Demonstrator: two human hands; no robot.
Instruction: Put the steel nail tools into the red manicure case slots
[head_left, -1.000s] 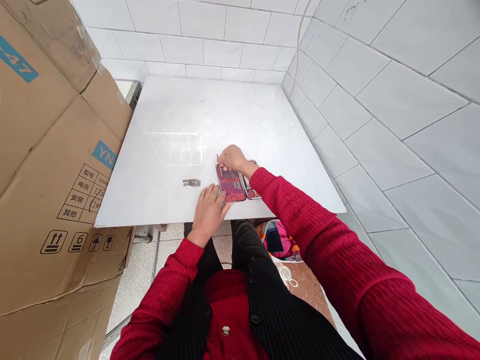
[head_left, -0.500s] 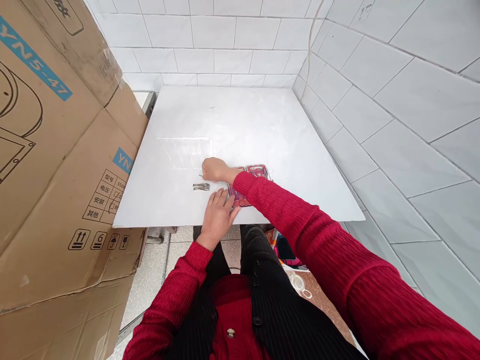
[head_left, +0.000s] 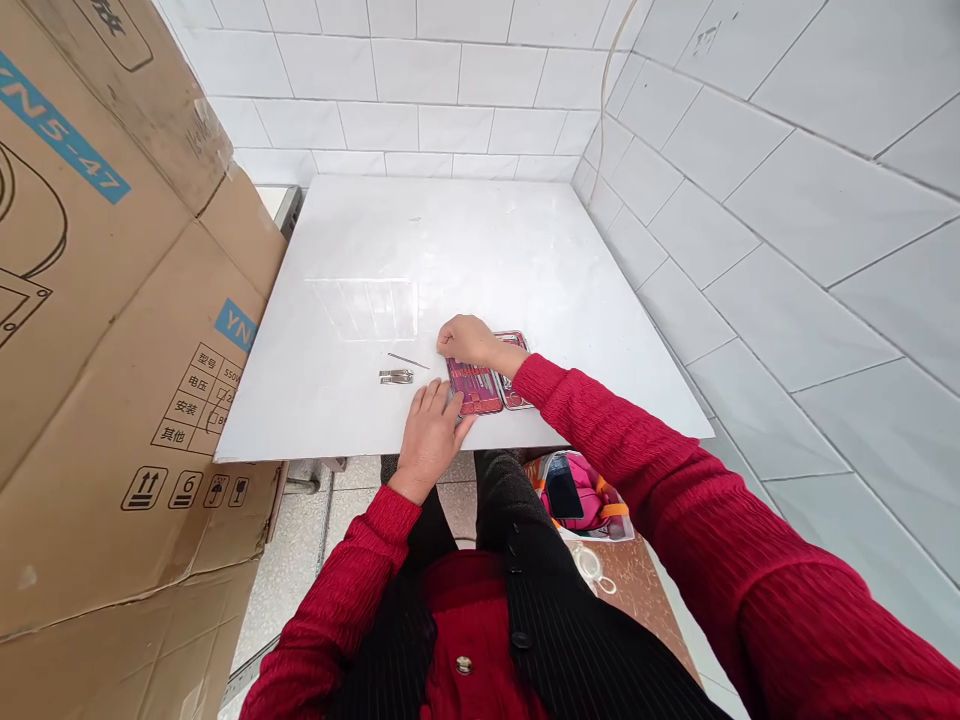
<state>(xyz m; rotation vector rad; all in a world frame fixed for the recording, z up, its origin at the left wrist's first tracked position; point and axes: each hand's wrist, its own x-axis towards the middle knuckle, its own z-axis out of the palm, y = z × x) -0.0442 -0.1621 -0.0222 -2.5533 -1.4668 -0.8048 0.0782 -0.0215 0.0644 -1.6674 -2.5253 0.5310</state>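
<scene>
An unfolded manicure case with a red-purple lining and slim metal tools lies near the table's front edge. My left hand holds its lower left corner, fingers along the left side and thumb at the bottom edge. Over the case's upper left part, my right hand is closed with its fingers curled down. Whatever it may pinch is hidden beneath the fingers. Left of the case, nail clippers rest on the table, more than one lying together. A thin metal manicure tool lies just behind them.
The white table meets tiled walls behind and at the right. A large cardboard box stands along the left. Below the front edge at the right are a bag with pink contents and a dark phone.
My right hand has moved right, from above the clippers to the case. The thin metal tool now lies free on the table. My left hand stays at the case's corner.
</scene>
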